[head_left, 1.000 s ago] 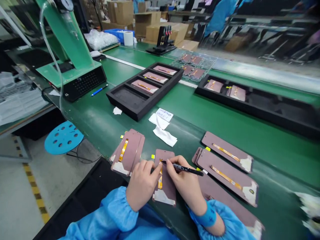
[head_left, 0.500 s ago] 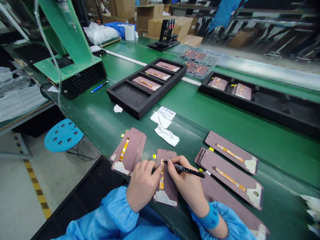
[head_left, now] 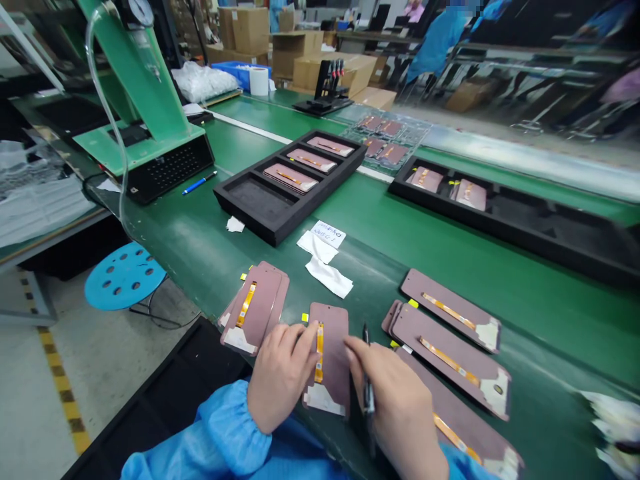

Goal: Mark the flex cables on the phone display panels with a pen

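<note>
A mauve phone screen panel (head_left: 334, 353) with an orange flex cable (head_left: 319, 357) and a pale patch at its lower end lies on the green bench. Along its left edge, the bent fingers of my left hand (head_left: 283, 373) grip it beside the cable. My right hand (head_left: 395, 393) is at the panel's right edge, closed around a black pen (head_left: 369, 393) whose upper end points away from me. Left of my left hand sits a small stack of similar panels (head_left: 265, 300). More panels (head_left: 450, 340) lie overlapping to the right of my right hand.
Beyond the panels are white paper slips (head_left: 329, 275) and a black foam tray (head_left: 280, 212) holding panels. Another black tray (head_left: 530, 223) stands at right. A green press (head_left: 145, 100), a blue pen (head_left: 199, 183) and a blue stool (head_left: 125, 277) are on the left.
My right hand has drawn back from the flex cable toward the lower right, swinging the pen from crosswise to nearly lengthwise. My left hand stays at the panel. The view has shifted slightly.
</note>
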Tool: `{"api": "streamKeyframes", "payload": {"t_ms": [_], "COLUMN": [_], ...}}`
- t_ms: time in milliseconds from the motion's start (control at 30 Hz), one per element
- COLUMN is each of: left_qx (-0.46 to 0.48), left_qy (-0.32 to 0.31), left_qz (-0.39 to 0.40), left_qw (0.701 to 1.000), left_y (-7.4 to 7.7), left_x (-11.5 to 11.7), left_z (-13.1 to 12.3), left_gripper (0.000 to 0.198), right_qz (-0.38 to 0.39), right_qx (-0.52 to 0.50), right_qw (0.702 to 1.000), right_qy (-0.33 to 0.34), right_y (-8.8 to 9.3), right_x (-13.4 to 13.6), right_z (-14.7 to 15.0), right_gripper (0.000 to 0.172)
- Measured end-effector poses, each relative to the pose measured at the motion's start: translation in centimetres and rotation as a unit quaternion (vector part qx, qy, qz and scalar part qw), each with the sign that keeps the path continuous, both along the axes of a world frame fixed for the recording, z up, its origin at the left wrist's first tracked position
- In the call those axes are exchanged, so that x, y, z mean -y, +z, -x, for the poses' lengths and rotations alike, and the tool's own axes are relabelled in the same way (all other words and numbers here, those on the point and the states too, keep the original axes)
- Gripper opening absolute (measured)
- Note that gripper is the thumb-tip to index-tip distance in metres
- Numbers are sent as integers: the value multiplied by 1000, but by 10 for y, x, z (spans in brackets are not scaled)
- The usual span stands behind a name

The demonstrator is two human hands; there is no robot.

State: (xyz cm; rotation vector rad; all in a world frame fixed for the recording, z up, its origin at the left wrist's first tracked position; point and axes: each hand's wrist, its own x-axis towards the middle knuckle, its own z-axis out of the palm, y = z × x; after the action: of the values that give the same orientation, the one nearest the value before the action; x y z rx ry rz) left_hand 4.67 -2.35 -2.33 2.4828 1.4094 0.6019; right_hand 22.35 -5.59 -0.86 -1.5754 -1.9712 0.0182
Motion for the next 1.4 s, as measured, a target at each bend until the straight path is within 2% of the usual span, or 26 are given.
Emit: {"api": "streamKeyframes", "payload": {"t_ms": [67,133,200,267,333,367,400,433,467,500,567,600,633,667,767,800,933,1033,1233,1300,1400], "left_qx": [60,139,237,345,441,477,501,510,500,473,398,366,353,357,397,396,289,223,154,155,171], "left_qy": [10,19,31,56,102,128,147,150,137,113,66,50,40,35,29,47,144,173,216,216,203], "left_qz": [85,220,374,489,546,557,561,562,560,546,473,432,402,390,410,391,256,230,184,203,271], "left_qw": [995,965,896,799,705,667,642,633,646,682,784,823,844,848,821,830,911,931,946,942,925], "left_y": [6,11,15,18,21,23,25,26,27,27,23,20,17,15,13,15,23,21,10,10,15], "left_x": [7,14,20,23,22,21,20,18,17,16,16,16,16,16,6,0,-33,-57,-71,-73,-81], "left_z": [5,11,17,19,19,17,14,10,6,0,-12,-16,-20,-21,-7,4,61,91,103,104,100], "left_gripper": [47,52,57,62,63,62,59,54,49,44,38,37,37,39,43,43,41,38,35,42,46], "right_qz": [-17,-16,-11,-5,-2,-4,-6,-8,-10,-13,-21,-27,-35,-46,-83,-96,-107,-69,-3,2,9], "right_qx": [101,152,172,188,203,208,212,213,214,215,213,212,209,204,180,170,141,129,85,70,60], "right_qw": [995,988,985,982,979,978,977,977,976,976,976,976,976,977,978,979,979,981,990,992,992], "right_qy": [9,2,0,8,19,24,28,30,31,31,33,37,41,45,59,65,102,128,108,108,114], "right_y": [-2,-6,-10,-13,-16,-17,-17,-18,-19,-20,-21,-21,-21,-21,-15,-13,-5,-8,-29,-36,-40], "right_x": [12,19,23,25,25,25,26,26,27,27,28,28,27,27,26,26,25,19,-2,-6,-7], "right_z": [1,5,8,9,7,6,5,4,3,3,1,0,-1,-2,-5,-5,10,33,83,92,96], "right_gripper": [33,40,40,40,40,40,40,39,39,38,37,36,36,35,30,28,24,26,21,22,26]}}
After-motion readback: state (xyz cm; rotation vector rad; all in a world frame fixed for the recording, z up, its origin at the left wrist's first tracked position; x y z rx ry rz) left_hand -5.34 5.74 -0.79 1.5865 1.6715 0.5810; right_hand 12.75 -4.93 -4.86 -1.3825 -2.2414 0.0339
